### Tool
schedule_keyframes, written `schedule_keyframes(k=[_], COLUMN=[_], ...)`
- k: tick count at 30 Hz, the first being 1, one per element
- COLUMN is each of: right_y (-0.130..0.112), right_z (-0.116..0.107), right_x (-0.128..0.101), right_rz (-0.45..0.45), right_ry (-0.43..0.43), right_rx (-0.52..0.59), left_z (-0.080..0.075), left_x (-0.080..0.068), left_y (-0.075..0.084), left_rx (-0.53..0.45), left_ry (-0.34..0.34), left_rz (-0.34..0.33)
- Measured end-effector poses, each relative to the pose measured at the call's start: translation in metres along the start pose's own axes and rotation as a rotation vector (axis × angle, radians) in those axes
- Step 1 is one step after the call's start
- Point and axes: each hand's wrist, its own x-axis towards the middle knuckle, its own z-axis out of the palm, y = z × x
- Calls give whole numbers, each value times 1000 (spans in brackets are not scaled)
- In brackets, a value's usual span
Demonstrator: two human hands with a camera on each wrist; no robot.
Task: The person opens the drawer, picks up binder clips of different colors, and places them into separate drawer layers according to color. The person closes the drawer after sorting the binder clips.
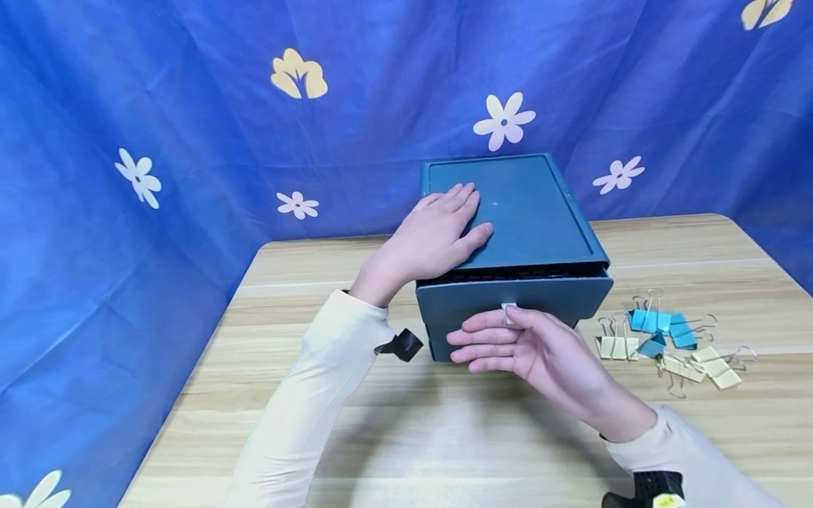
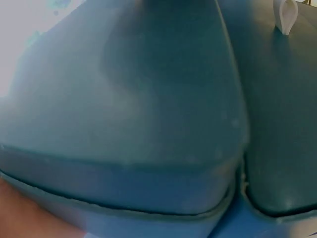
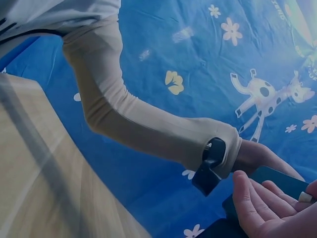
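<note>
A dark teal drawer box (image 1: 514,212) stands on the table in the head view. Its front drawer (image 1: 457,307) sits slightly out, with a dark gap along the top edge. My left hand (image 1: 435,236) rests with spread fingers on the box's top, near its left side. At the drawer front, my right hand (image 1: 533,349) pinches a small white pull tab (image 1: 509,311) between thumb and index finger, its other fingers extended. The left wrist view shows the white tab (image 2: 286,17) as a loop on the drawer front. What lies inside the drawer is too dark to tell.
Several binder clips, blue ones (image 1: 651,321) and cream ones (image 1: 718,367), lie on the wooden table (image 1: 305,282) right of the box. A blue flowered curtain (image 1: 381,106) hangs close behind the box and along the left side.
</note>
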Motion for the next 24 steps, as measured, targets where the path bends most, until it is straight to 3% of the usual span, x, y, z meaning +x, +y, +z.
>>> schedule_keyframes(k=[6,24], right_y=[1,5], right_z=[-1,2], right_x=[3,8], right_rz=[-20,-77], right_ry=[16,22], right_rx=[-64,-94], left_z=[0,0], left_x=[0,0], left_y=[0,-4], left_rx=[-8,-26], left_ry=[2,5], left_rz=[-4,14])
